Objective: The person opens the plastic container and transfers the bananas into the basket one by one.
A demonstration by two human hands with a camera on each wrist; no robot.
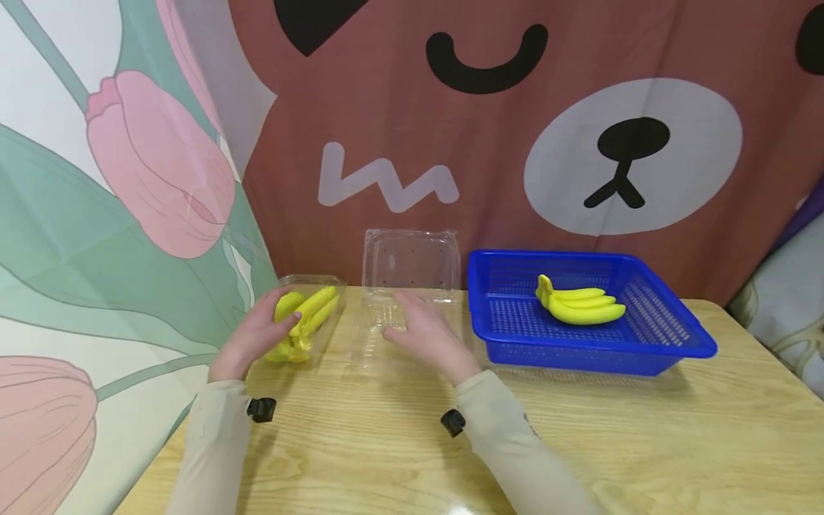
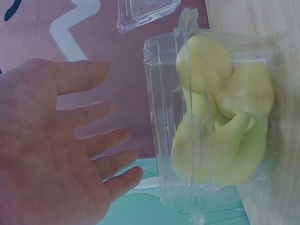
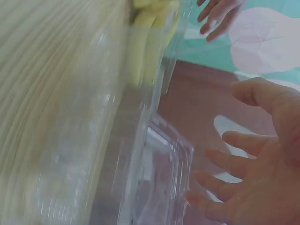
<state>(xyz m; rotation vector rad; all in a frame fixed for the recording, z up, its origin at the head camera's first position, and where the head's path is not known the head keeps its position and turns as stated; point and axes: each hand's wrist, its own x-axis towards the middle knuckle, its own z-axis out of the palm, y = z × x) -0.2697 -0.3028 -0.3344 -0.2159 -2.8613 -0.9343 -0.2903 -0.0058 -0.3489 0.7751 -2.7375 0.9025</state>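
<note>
A clear plastic clamshell box (image 2: 161, 122) with its lid down stands at the left of the table, holding yellow bananas (image 1: 317, 311) and rounded yellow pieces (image 2: 204, 63) whose kind I cannot tell. My left hand (image 1: 260, 330) hovers by that box; the left wrist view shows its fingers spread and apart from the plastic. A second clear clamshell box (image 3: 164, 173) stands to its right with the lid raised. Over this open box is my right hand (image 1: 430, 335), fingers loosely extended. Neither hand holds anything.
A blue plastic basket (image 1: 599, 352) stands at the right, with a bunch of bananas (image 1: 582, 309) inside. The wooden table (image 1: 360, 443) meets a brown cloth backdrop (image 1: 489, 179) behind and a tulip-patterned cloth (image 1: 161, 164) at the left.
</note>
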